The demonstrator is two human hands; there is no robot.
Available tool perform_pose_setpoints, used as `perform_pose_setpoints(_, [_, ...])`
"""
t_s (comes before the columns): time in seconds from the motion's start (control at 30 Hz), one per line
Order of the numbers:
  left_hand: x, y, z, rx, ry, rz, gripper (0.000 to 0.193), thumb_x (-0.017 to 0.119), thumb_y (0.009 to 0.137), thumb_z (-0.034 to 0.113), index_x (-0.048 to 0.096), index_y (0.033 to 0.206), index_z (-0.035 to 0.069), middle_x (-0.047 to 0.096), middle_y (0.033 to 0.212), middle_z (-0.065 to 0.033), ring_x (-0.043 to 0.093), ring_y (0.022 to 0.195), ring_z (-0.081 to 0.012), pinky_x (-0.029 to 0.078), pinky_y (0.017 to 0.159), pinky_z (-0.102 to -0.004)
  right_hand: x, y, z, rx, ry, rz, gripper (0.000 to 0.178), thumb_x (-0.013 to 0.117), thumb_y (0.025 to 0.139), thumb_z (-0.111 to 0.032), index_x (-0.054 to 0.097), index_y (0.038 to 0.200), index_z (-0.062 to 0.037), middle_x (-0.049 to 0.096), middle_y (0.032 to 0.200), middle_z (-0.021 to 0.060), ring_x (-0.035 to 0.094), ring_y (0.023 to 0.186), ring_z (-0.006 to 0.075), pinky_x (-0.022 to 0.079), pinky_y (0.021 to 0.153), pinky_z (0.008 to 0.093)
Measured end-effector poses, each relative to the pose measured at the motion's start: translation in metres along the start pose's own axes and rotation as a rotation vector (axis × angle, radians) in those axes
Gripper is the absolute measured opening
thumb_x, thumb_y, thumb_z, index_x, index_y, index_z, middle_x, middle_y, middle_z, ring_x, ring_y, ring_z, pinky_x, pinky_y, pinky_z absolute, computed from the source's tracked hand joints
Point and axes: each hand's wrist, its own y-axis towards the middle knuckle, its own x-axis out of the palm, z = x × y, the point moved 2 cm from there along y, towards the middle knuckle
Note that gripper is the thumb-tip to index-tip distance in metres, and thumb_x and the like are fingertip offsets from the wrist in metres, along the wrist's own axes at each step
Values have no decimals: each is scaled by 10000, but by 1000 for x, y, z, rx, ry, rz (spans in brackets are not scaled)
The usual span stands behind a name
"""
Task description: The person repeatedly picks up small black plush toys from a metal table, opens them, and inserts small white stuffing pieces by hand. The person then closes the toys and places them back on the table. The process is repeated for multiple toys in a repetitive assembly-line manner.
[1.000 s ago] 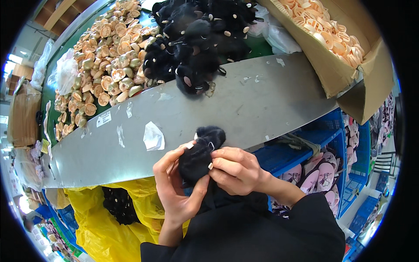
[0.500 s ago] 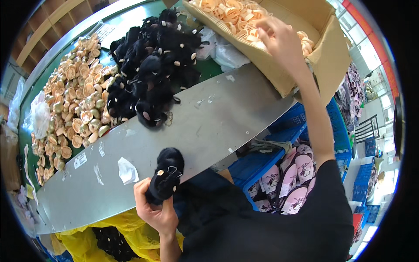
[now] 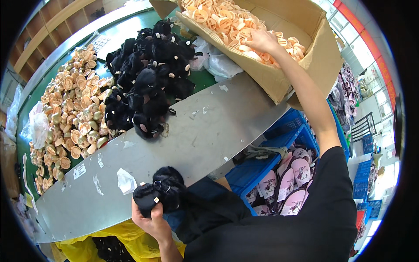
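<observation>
My left hand (image 3: 152,222) is closed around a black plush piece (image 3: 161,190), a furry rounded thing with small pale tabs and a thin loop on it, held over the near edge of the metal work surface. At the upper right my right hand (image 3: 263,42) reaches into a cardboard box (image 3: 257,72) filled with peach-coloured plastic rings (image 3: 224,22). Its fingers touch the rings, and their tips are partly hidden among them, so I cannot make out a grip.
A heap of similar black plush pieces (image 3: 146,78) lies beyond the metal surface (image 3: 196,126). Left of it are gold-and-peach plastic half shells (image 3: 76,100). Blue crates (image 3: 248,174) with pink slippers (image 3: 286,183) stand at the lower right, a yellow bag (image 3: 126,238) at the lower left.
My right hand has lowered and moved left into the plastic rings. The plush piece in my left hand has tipped left and come slightly nearer. The whole view has shifted a little.
</observation>
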Motion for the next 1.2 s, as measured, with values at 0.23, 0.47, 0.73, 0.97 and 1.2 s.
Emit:
perform_pose_setpoints(0.23, [7, 1, 7, -36, -103, -5, 474, 651, 711, 176, 657, 1103, -90, 659, 970, -75, 607, 902, -153, 491, 882, -285, -36, -40, -14, -180, 303, 627, 629, 707, 835, -584, 668, 1188, -65, 703, 1179, 155, 663, 1117, 335, 535, 916, 435])
perform_pose_setpoints(0.47, [5, 5, -3, -232, -174, -283, 466, 688, 723, 179, 677, 1113, -76, 699, 1013, -60, 629, 951, -135, 484, 911, -270, -44, -254, -189, -1192, 1065, 176, 565, 863, 758, -287, 644, 1220, -46, 611, 1117, 126, 610, 1015, 281, 516, 884, 383])
perform_pose_setpoints(0.73, [0, -3, 6, -181, -166, -398, 369, 697, 722, 107, 644, 1057, -39, 665, 956, -31, 594, 874, -111, 482, 829, -254, -27, -299, -227, -1222, 1188, -12, 662, 887, 713, -205, 622, 1295, -33, 592, 1179, 123, 593, 1005, 298, 516, 889, 413])
perform_pose_setpoints(0.97, [-4, 3, -3, 94, 92, -488, 404, 729, 672, 37, 642, 1063, -12, 608, 919, -89, 622, 801, -230, 501, 737, -314, -15, -296, -232, -1392, 1191, -71, 599, 856, 748, -190, 626, 1276, -27, 597, 1161, 132, 617, 1003, 303, 535, 857, 390])
perform_pose_setpoints(1.2, [15, -12, 5, 351, 187, -186, 272, 787, 783, 51, 633, 1000, -4, 622, 895, -106, 632, 789, -241, 498, 686, -318, -24, -314, -272, -1114, 1330, 307, 373, 533, 996, -330, 589, 749, -56, 457, 662, 61, 489, 496, 251, 409, 460, 349])
